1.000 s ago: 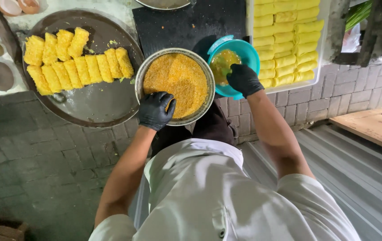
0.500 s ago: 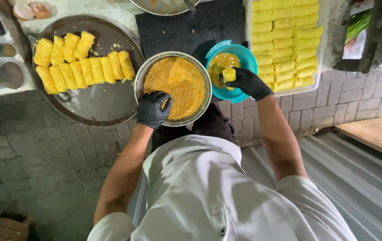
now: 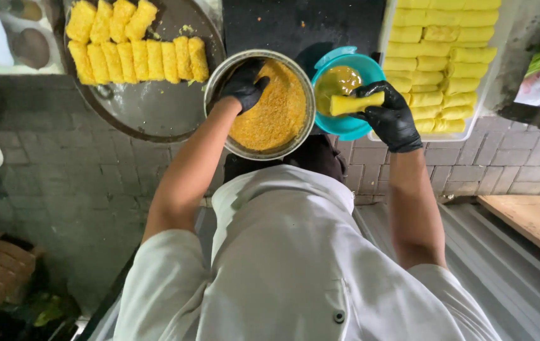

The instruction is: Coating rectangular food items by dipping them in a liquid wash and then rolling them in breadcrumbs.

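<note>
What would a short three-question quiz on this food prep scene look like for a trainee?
1. True or false: the right hand holds a yellow roll over the blue bowl.
2. What does the left hand rest in?
A. the round dark tray
B. the metal bowl of orange crumbs
C. the white tray
3. Fill in: both hands wear ____ gloves.

Key: 1 true. 2 B. 3 black.
</note>
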